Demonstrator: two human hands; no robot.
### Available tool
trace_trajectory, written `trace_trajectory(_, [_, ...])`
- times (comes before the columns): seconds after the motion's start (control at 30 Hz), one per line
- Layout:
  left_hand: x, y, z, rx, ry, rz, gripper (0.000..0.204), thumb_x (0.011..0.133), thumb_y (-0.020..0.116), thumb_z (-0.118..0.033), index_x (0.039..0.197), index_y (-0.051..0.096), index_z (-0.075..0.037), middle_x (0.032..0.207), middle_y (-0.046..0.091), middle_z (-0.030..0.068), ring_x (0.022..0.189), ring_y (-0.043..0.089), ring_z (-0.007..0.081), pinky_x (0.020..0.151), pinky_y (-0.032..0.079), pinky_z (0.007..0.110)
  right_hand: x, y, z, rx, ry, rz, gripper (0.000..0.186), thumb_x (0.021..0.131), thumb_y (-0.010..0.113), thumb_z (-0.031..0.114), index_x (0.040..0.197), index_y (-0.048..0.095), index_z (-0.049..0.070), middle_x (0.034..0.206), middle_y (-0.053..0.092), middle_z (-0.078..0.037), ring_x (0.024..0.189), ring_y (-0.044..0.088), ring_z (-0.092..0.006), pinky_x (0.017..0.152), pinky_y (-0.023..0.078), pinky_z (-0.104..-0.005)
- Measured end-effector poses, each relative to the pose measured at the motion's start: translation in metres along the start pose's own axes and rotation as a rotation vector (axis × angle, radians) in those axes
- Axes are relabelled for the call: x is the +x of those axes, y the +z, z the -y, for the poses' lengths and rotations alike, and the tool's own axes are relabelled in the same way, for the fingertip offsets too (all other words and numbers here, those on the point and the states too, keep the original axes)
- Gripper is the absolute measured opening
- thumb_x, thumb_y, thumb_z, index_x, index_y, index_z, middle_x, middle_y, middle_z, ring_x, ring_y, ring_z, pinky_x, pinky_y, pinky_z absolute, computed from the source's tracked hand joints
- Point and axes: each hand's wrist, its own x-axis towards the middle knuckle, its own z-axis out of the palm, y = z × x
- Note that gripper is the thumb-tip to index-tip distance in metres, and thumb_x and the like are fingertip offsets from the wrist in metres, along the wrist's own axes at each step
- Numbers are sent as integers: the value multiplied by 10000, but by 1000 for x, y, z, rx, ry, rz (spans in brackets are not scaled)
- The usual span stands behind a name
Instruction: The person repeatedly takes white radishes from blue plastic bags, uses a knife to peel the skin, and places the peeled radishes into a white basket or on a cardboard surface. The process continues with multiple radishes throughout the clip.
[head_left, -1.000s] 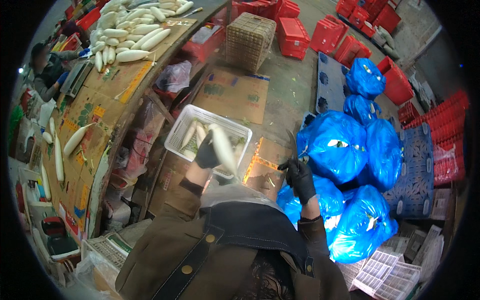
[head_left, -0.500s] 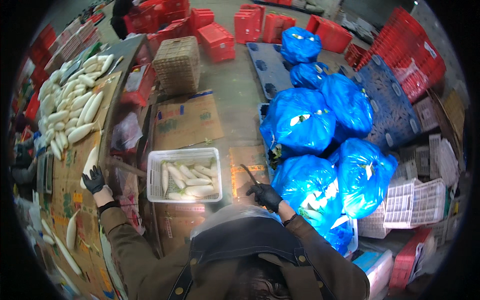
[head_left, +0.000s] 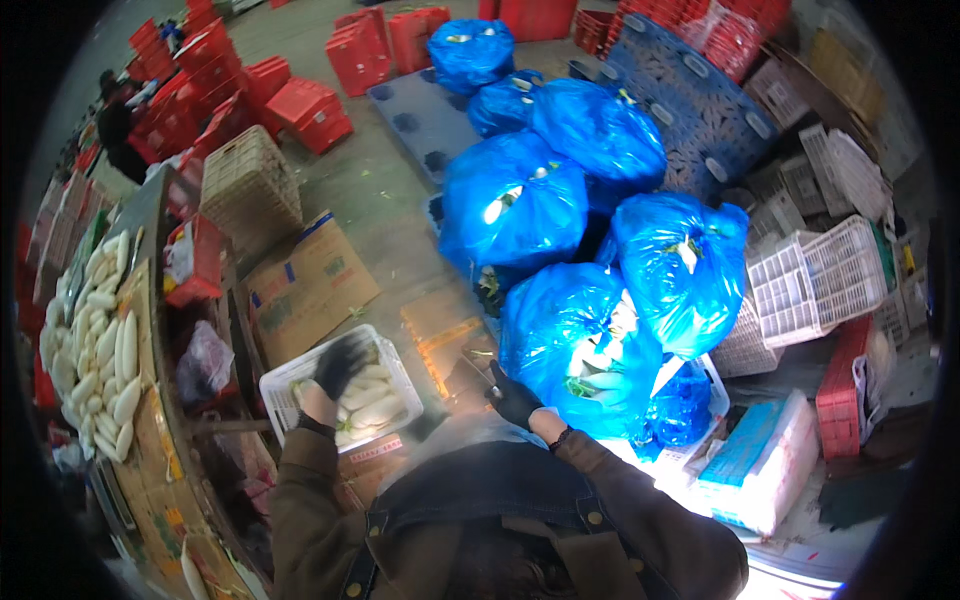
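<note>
My left grip [head_left: 343, 366] is over the white basket [head_left: 277, 402], blurred; I cannot tell how far its fingers are closed or whether they have hold of anything. White radishes [head_left: 376, 402] lie in the basket beside and below it. My right grip [head_left: 514, 401] is curled around a thin knife [head_left: 477, 363], near the open blue bag [head_left: 540, 325]. More radishes [head_left: 103, 365] are heaped on the counter [head_left: 152, 440] at my left.

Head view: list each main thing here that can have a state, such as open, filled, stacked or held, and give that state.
White slatted plastic basket, open, holding long white radishes
Black-gloved left hand, over the basket, grip unclear
Black-gloved right hand, closed around a thin dark knife
Large blue plastic bag beside the right hand, filled, partly open
Beige plastic crates, stacked
Brown cardboard sheet, lying flat
</note>
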Motion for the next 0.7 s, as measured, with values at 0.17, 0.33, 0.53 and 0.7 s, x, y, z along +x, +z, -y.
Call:
trace_trajectory(0.17, [48,103,101,85,-542,-200,366,946,548,-329,1259,586,-144,1170,629,53,1038,606,240,907,501,404,-15,-32,-80,375,144,-157,890,801,706,195,1531,207,103,1283,568,-242,885,676,-328,807,538,-424])
trace_trajectory(0.33, [83,203,159,264,-802,-167,345,913,584,-326,1224,601,-179,1138,626,43,966,591,207,815,470,348,-4,-55,-216,889,330,-173,382,800,727,113,1171,650,67,875,687,-66,640,637,-139,527,511,-304])
trace_trajectory(0.53, [109,272,231,761,-556,208,313,960,566,-237,1232,608,-89,1138,652,52,948,621,156,822,487,315,30,-85,-349,669,286,-488,291,848,639,69,1132,695,95,857,683,-14,708,607,-116,619,491,-278])
trace_trajectory(0.7, [134,305,279,1259,82,754,337,926,613,-165,1239,588,-44,1137,647,112,966,632,234,865,493,353,21,-46,-397,1089,570,-374,319,862,639,147,1166,597,63,909,696,-65,635,645,-203,552,516,-347])
